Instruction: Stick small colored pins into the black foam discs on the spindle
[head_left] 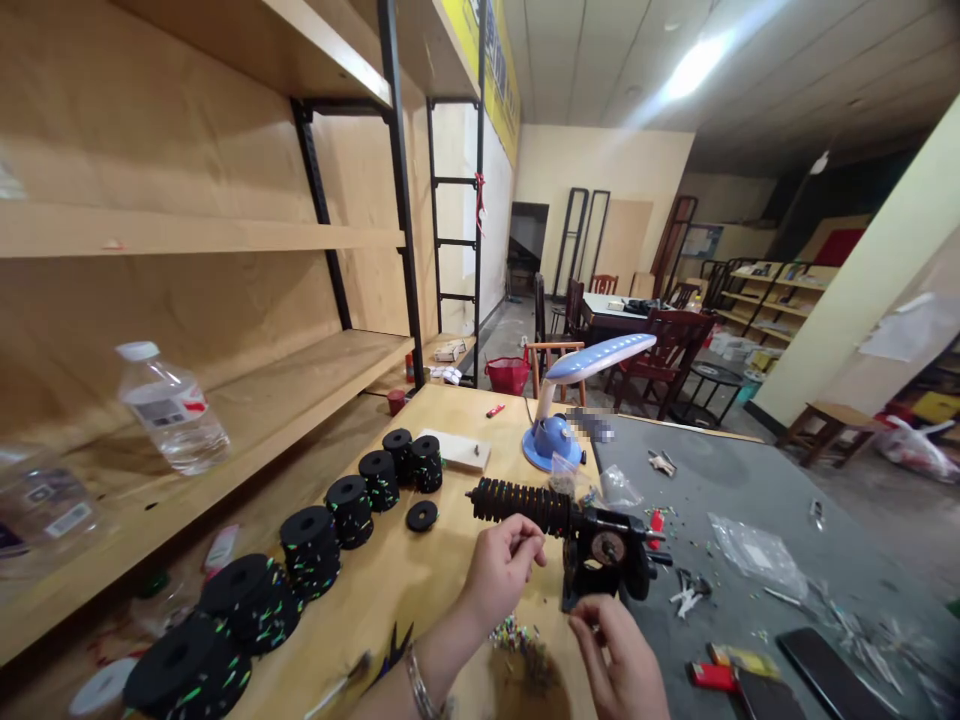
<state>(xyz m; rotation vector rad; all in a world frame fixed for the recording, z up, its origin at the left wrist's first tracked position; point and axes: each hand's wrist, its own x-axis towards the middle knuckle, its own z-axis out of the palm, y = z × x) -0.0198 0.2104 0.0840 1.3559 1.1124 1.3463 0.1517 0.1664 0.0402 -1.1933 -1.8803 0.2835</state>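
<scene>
A black hand-cranked winding machine (606, 550) with a round dial stands on the table in front of me. On its shaft sits a row of black ringed discs (521, 503) with small coloured specks. My left hand (504, 562) is just below the discs, thumb and forefinger pinched together. Whatever is between them is too small to make out. My right hand (619, 655) is lower, in front of the machine's base, its fingertips also pinched; their contents cannot be made out. Below and between the hands lies a pile of tiny coloured pieces (519, 640).
Black speckled foam rolls (311, 550) line the table's left side, near a loose disc (422, 516). A blue desk lamp (553, 440) stands behind the machine. Plastic bags (757, 555), lighters (712, 677) and a phone (832, 670) lie right. Shelving with a water bottle (172, 410) is left.
</scene>
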